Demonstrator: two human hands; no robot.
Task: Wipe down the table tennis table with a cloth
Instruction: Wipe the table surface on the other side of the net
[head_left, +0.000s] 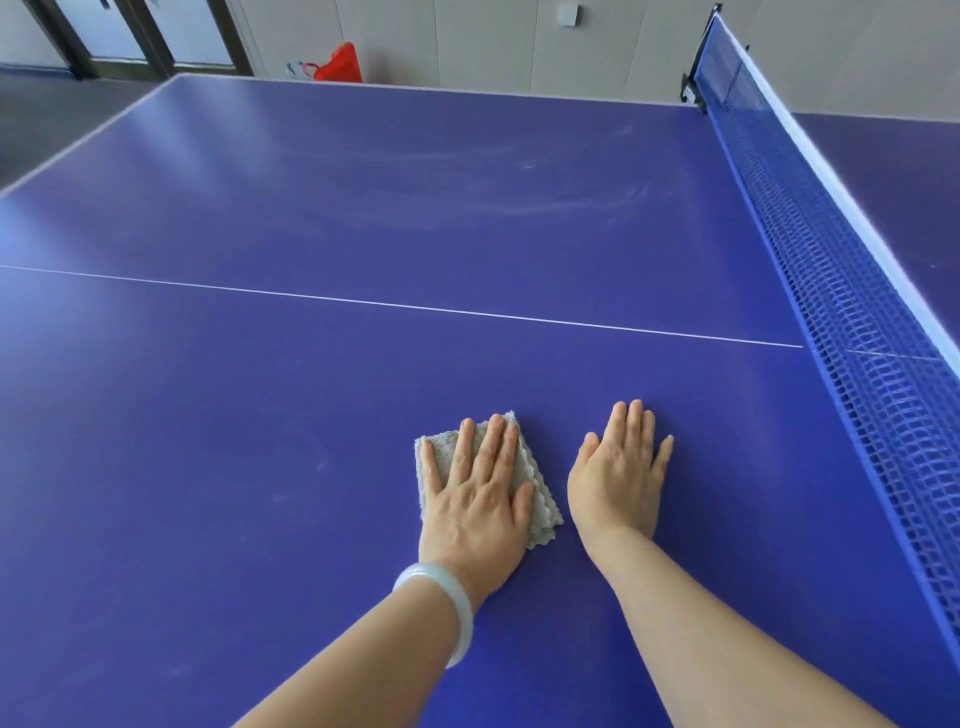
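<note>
The left hand (475, 499) covers most of the cloth (543, 512); the net (857, 332) runs off the right edge.

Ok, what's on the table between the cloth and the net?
Only the right hand, flat on the table beside the cloth; from it to the net the surface is bare, per the head view.
</note>
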